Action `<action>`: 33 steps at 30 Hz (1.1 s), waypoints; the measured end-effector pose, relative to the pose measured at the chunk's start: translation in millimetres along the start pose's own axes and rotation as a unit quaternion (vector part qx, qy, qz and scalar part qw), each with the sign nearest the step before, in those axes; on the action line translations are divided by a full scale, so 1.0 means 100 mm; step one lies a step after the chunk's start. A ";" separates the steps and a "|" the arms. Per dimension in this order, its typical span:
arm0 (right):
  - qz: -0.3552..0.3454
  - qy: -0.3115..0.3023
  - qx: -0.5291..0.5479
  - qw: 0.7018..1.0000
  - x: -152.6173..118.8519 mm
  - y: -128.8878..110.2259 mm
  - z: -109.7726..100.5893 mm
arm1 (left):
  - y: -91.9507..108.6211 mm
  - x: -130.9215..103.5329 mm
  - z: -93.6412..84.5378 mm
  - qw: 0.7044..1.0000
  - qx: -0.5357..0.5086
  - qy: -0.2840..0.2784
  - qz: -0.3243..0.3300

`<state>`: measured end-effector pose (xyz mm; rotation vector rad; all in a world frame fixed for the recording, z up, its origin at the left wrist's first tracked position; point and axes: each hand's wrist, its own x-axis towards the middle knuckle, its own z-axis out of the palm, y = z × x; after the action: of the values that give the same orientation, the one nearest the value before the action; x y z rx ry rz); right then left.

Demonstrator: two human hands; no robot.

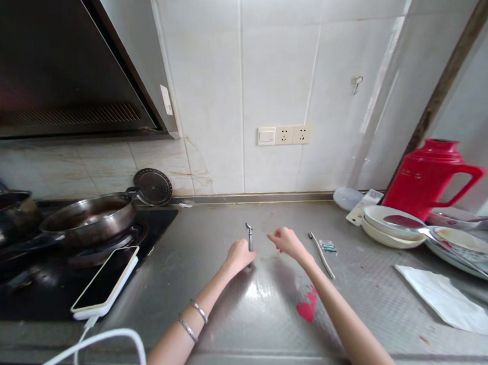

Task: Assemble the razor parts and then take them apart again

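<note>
My left hand is closed around a slim, dark metal piece with a bent top, held upright over the steel counter. The lower part of that piece is hidden by my fingers. To its right, my right hand is in a pinch, apart from the metal piece; anything between its fingertips is too small to make out. Beyond my right wrist lie a pale bent tube with a dark end and a small clear packet with green bits in it.
On the left are a black stove, a steel pan and a phone on a white cable. Bowls, a red thermos jug and a white paper sheet sit at the right. A tiled wall stands behind.
</note>
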<state>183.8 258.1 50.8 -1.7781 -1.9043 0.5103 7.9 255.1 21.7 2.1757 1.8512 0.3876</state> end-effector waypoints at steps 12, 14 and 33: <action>0.114 0.032 -0.194 0.974 -0.16 1.35 -0.61 | -0.35 0.38 0.01 0.999 0.000 -0.039 -0.028; 0.122 0.017 -0.196 0.973 -0.13 1.39 -0.62 | -0.36 0.38 0.03 0.999 -0.001 -0.040 -0.031; 0.110 -0.033 -0.202 0.973 0.18 0.93 -0.47 | -0.54 0.39 0.05 0.988 -0.150 0.028 0.008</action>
<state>286.1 281.3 36.9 -2.2736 -1.9710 0.2687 -34.1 301.6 -1.3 1.9943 1.6779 0.6904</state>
